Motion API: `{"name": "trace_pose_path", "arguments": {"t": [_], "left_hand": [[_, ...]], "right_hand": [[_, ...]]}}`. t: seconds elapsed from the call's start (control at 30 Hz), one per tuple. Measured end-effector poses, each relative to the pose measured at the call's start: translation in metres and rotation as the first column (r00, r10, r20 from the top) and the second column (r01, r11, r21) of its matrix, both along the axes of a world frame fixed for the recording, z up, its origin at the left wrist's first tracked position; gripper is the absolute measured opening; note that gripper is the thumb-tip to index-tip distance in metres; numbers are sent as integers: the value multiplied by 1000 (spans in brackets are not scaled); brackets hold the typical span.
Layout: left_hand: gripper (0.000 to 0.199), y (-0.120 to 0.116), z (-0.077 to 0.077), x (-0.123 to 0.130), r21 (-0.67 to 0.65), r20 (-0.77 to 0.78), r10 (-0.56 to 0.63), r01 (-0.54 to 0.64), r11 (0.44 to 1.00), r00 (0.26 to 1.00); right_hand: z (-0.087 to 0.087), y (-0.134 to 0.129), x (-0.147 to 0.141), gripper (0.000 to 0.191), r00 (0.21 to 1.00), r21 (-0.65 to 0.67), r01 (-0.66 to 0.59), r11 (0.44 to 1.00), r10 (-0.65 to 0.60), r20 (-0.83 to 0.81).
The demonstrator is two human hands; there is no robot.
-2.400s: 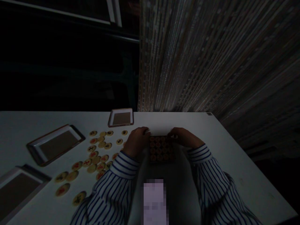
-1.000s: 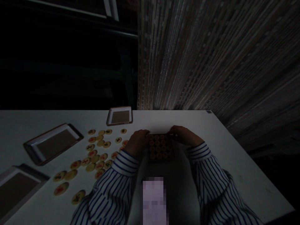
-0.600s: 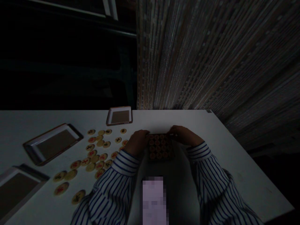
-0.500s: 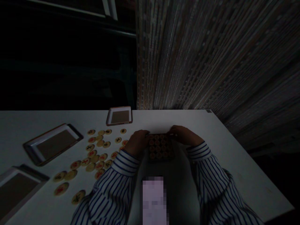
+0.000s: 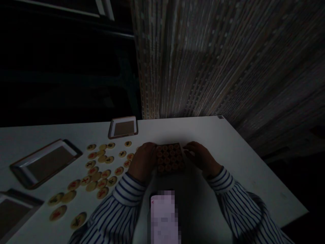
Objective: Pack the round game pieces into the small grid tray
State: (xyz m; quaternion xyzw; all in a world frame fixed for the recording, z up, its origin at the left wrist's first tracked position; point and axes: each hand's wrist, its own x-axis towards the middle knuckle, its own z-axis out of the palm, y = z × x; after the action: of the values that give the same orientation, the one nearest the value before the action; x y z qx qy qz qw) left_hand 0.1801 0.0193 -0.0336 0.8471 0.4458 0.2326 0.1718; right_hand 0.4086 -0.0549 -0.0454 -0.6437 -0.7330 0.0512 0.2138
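A dark square tray (image 5: pixel 170 172) filled with rows of round wooden discs lies on the white table in front of me. My left hand (image 5: pixel 143 160) is against its left side, fingers bent over the edge and partly hidden. Just off the tray's right edge is my right hand (image 5: pixel 200 155), its thumb and fingers curved and slightly apart, with nothing visible between them. Several loose discs (image 5: pixel 102 183) with red or dark characters are spread on the table left of my left hand; some show a plain face.
Framed trays stand on the white table (image 5: pixel 243 189): one at the back (image 5: pixel 123 127), one at the left (image 5: pixel 48 162), one at the lower left (image 5: pixel 15 213). A lit phone-like object (image 5: pixel 164 217) is near me. Behind the table hangs a strand curtain (image 5: pixel 188 67).
My right hand has come away from the tray's top right corner and now sits beside its right edge. More discs show at the tray's right side. The whole view has shifted slightly.
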Motion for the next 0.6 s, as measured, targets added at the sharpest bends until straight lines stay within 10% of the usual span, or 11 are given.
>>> {"name": "trace_pose_path", "arguments": {"t": [0.6], "left_hand": [[43,-46,-56,-15,-130,199,98,-72,989,975]], "right_hand": [[-22,3,-8,25,985,-1,46,999,-46,-168]]}}
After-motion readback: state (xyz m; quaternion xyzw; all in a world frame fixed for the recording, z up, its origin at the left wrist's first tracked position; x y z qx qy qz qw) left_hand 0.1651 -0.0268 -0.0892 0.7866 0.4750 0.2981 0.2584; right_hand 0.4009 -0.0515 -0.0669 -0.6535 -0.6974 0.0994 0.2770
